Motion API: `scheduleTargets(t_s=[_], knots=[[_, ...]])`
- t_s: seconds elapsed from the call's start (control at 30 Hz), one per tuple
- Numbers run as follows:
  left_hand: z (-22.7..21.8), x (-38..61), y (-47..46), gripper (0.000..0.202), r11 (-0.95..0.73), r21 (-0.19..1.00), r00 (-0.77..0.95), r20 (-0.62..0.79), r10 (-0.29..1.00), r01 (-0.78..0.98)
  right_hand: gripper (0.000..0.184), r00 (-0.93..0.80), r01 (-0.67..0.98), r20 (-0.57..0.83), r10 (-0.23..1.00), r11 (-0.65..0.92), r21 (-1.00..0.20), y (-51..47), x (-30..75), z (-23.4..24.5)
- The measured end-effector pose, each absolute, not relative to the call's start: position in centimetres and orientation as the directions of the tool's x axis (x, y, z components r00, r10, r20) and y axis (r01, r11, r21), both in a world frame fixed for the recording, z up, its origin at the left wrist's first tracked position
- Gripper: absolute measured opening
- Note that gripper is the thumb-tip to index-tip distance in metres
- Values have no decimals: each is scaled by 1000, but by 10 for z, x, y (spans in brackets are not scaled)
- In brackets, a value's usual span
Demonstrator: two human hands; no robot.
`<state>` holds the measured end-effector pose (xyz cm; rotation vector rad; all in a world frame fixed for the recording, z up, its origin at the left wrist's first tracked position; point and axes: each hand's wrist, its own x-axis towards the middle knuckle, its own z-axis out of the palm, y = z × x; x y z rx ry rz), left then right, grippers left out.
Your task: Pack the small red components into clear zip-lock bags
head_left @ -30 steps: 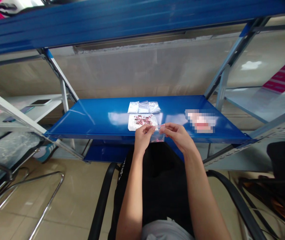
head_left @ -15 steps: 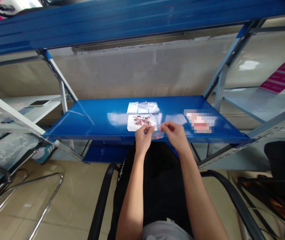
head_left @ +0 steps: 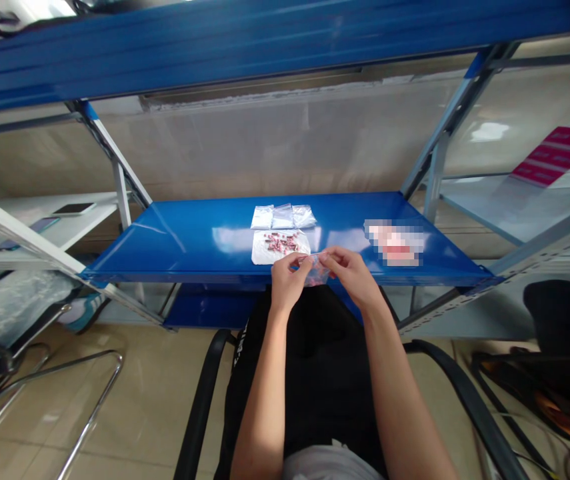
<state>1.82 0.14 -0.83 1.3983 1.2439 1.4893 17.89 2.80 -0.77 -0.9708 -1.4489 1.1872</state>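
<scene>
Between my two hands, at the front edge of the blue shelf, is a small clear zip bag [head_left: 317, 277] with some pinkish bits inside. My left hand [head_left: 289, 277] pinches its upper left corner. On the other side, my right hand [head_left: 347, 269] grips the top edge near the right corner. Just beyond my left hand lies a white sheet or shallow tray [head_left: 261, 255] bearing a pile of small pink and dark pieces [head_left: 281, 243], too small to name. Behind it three clear plastic bags [head_left: 283, 217] lie in a row.
The blue shelf [head_left: 189, 240] spans the space before me, with another blue shelf [head_left: 285, 43] overhead. A pixelated item [head_left: 397, 243] lies at right. Dark phone-like devices [head_left: 72, 209] rest on the left white shelf. Black chair arms [head_left: 209, 393] flank me; a metal chair frame [head_left: 95, 400] stands left.
Both hands have dropped slightly with the bag, and the bag now hangs a little lower. My right fingers have closed in toward the left ones. The view has shifted slightly.
</scene>
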Motion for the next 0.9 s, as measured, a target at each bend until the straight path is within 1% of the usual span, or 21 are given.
scheduleTargets(t_s=[0.07, 0.17, 0.23, 0.3, 0.47, 0.53, 0.63, 0.67, 0.73, 0.9], knots=[[-5, 19, -1, 21, -265, 956, -126, 280, 952, 124, 39, -194, 2, 219, 956, 223, -975, 29, 180, -8], [-4, 21, -1, 21, -284, 954, -77, 291, 954, 92, 38, -185, 31, 276, 943, 286, -958, 30, 181, -10], [-5, 22, 1, 20, -293, 952, -77, 299, 951, 86, 38, -171, 57, 296, 940, 310, -949, 31, 182, -11], [-7, 24, 5, 18, -290, 952, -90, 299, 950, 96, 37, -162, 75, 293, 942, 308, -949, 31, 184, -11], [-6, 32, 21, 15, -276, 956, -58, 282, 958, 94, 37, -179, 86, 262, 948, 280, -956, 30, 195, -4], [-5, 33, 29, 15, -253, 966, -11, 254, 967, 46, 37, -178, 113, 251, 951, 274, -955, 31, 200, -1], [-3, 29, 42, 18, -182, 983, 157, 179, 971, 9, 36, -182, 207, 291, 939, 326, -922, 36, 206, 0], [-2, 27, 46, 19, -162, 987, 209, 155, 966, 20, 34, -189, 239, 311, 932, 351, -905, 39, 208, 0], [-2, 25, 55, 21, -147, 987, 249, 127, 960, 61, 32, -200, 299, 340, 919, 388, -872, 48, 212, -1], [-1, 32, 83, 22, -185, 943, 165, 143, 976, 277, 28, -202, 459, 337, 920, 393, -797, 89, 220, -6]])
